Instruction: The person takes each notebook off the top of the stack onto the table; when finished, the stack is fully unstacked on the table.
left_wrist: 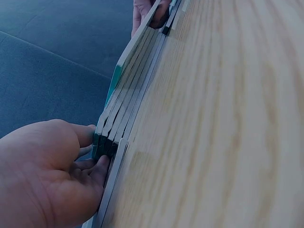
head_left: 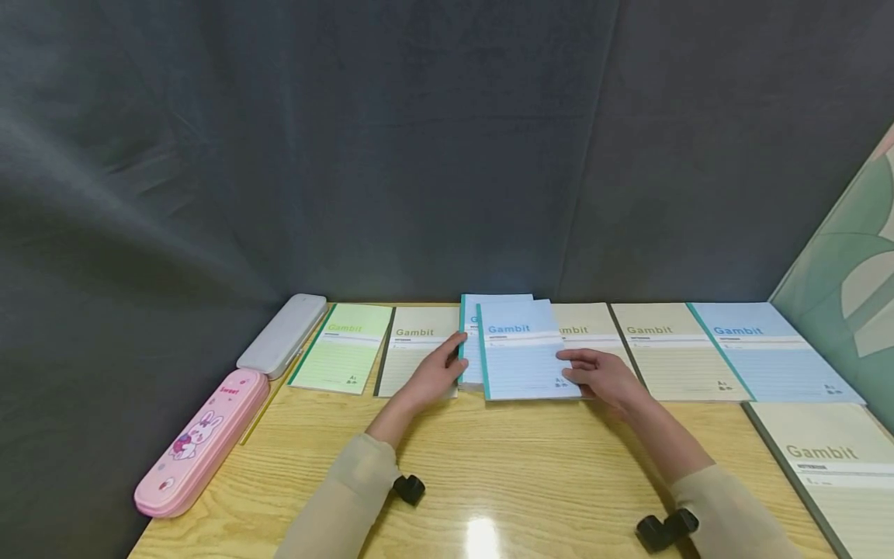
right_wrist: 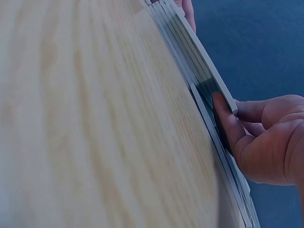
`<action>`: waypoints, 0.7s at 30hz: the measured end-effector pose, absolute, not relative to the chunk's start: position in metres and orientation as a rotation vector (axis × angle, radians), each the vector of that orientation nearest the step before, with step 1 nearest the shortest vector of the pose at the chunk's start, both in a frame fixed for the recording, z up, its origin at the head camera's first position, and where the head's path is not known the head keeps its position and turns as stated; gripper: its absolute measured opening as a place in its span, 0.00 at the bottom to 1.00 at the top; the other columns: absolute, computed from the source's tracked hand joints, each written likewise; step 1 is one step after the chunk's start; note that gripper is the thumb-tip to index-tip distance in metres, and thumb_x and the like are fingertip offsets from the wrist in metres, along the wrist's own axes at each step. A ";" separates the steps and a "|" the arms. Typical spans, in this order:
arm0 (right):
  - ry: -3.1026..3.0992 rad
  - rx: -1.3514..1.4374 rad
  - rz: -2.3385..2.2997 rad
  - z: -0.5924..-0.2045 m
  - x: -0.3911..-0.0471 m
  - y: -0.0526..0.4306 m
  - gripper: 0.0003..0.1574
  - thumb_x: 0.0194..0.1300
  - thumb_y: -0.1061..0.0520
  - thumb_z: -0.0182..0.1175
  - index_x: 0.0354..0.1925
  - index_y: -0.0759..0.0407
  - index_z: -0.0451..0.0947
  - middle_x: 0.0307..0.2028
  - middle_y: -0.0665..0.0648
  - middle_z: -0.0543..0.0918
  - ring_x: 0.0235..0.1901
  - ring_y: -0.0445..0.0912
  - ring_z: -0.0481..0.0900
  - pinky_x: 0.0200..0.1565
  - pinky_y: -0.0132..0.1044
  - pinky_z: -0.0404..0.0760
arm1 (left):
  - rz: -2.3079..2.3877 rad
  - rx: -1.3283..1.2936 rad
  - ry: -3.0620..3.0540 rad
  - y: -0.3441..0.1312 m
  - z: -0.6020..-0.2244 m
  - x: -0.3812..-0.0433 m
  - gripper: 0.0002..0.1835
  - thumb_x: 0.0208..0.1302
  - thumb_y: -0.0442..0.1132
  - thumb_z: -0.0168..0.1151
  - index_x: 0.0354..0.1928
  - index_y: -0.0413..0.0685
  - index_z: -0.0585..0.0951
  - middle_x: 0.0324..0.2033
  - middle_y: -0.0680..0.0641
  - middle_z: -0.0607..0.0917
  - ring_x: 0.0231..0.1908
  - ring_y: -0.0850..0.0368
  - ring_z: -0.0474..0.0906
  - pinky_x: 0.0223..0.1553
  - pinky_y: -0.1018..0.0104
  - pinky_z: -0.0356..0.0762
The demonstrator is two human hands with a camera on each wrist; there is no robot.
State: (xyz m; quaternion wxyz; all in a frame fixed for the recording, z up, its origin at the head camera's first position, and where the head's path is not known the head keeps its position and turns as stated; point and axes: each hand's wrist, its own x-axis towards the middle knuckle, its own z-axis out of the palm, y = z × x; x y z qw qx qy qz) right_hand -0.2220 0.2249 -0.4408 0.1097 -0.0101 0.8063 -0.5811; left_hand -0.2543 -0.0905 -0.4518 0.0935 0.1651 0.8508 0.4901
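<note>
Both hands are at a stack of notebooks in the middle of the back row. On top, a blue Gambit notebook (head_left: 527,369) with a green spine sits shifted right and tilted up along its right side. My right hand (head_left: 601,376) pinches its right edge, fingers above and thumb below (right_wrist: 270,133). Another blue notebook (head_left: 469,310) shows beneath it, at the stack's left. My left hand (head_left: 436,373) grips the stack's spine side, its fingertips around the edges (left_wrist: 52,171). In the left wrist view several page blocks (left_wrist: 133,80) lie layered under the raised notebook.
Left of the stack lie a beige notebook (head_left: 408,365) and a green one (head_left: 342,349). To the right are beige notebooks (head_left: 673,357), a blue one (head_left: 775,349) and a nearer beige one (head_left: 831,481). A pink pencil case (head_left: 202,442), white case (head_left: 282,334) and pencil (head_left: 268,400) line the left edge.
</note>
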 end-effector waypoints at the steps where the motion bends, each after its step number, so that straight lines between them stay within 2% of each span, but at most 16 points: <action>1: 2.374 -0.027 -1.713 -0.441 -0.220 0.226 0.27 0.73 0.61 0.61 0.66 0.70 0.73 0.62 0.71 0.73 0.35 0.40 0.74 0.32 0.34 0.78 | 1.455 0.495 2.528 -0.090 -0.451 -0.254 0.29 0.80 0.40 0.49 0.79 0.45 0.59 0.78 0.44 0.54 0.75 0.47 0.56 0.72 0.55 0.58; 6: 2.371 -0.018 -1.728 -0.439 -0.211 0.234 0.28 0.74 0.60 0.60 0.67 0.70 0.71 0.61 0.71 0.74 0.37 0.41 0.72 0.33 0.34 0.76 | 1.454 0.492 2.527 -0.091 -0.452 -0.254 0.29 0.81 0.40 0.49 0.79 0.46 0.58 0.79 0.44 0.53 0.75 0.47 0.56 0.72 0.55 0.58; 10: 2.378 0.002 -1.730 -0.439 -0.206 0.243 0.28 0.74 0.60 0.60 0.67 0.69 0.71 0.51 0.62 0.79 0.35 0.40 0.72 0.33 0.34 0.76 | 1.451 0.488 2.529 -0.091 -0.454 -0.255 0.30 0.81 0.40 0.49 0.79 0.46 0.58 0.79 0.45 0.53 0.75 0.47 0.55 0.72 0.56 0.58; 13: 2.364 0.008 -1.744 -0.440 -0.200 0.252 0.28 0.74 0.60 0.60 0.68 0.69 0.70 0.41 0.54 0.79 0.30 0.41 0.69 0.31 0.35 0.73 | 1.449 0.490 2.530 -0.091 -0.455 -0.255 0.29 0.81 0.39 0.49 0.79 0.46 0.58 0.79 0.44 0.53 0.75 0.47 0.55 0.72 0.56 0.58; 15: 2.368 0.001 -1.739 -0.440 -0.196 0.257 0.29 0.75 0.59 0.60 0.68 0.70 0.70 0.39 0.51 0.79 0.29 0.41 0.69 0.31 0.34 0.73 | 1.455 0.494 2.521 -0.091 -0.454 -0.255 0.29 0.81 0.39 0.49 0.79 0.46 0.58 0.79 0.44 0.53 0.75 0.46 0.55 0.72 0.54 0.58; 18: 2.387 0.003 -1.715 -0.441 -0.188 0.266 0.30 0.75 0.58 0.60 0.69 0.70 0.69 0.42 0.53 0.80 0.30 0.42 0.70 0.32 0.35 0.74 | 1.462 0.501 2.511 -0.091 -0.453 -0.254 0.29 0.81 0.39 0.48 0.79 0.46 0.57 0.79 0.43 0.52 0.75 0.45 0.55 0.72 0.53 0.58; 21: 2.415 0.007 -1.672 -0.443 -0.180 0.278 0.31 0.75 0.56 0.60 0.69 0.68 0.69 0.55 0.63 0.79 0.38 0.43 0.74 0.37 0.35 0.78 | 1.460 0.497 2.509 -0.091 -0.453 -0.254 0.30 0.81 0.40 0.48 0.79 0.46 0.57 0.79 0.44 0.52 0.75 0.46 0.55 0.72 0.54 0.58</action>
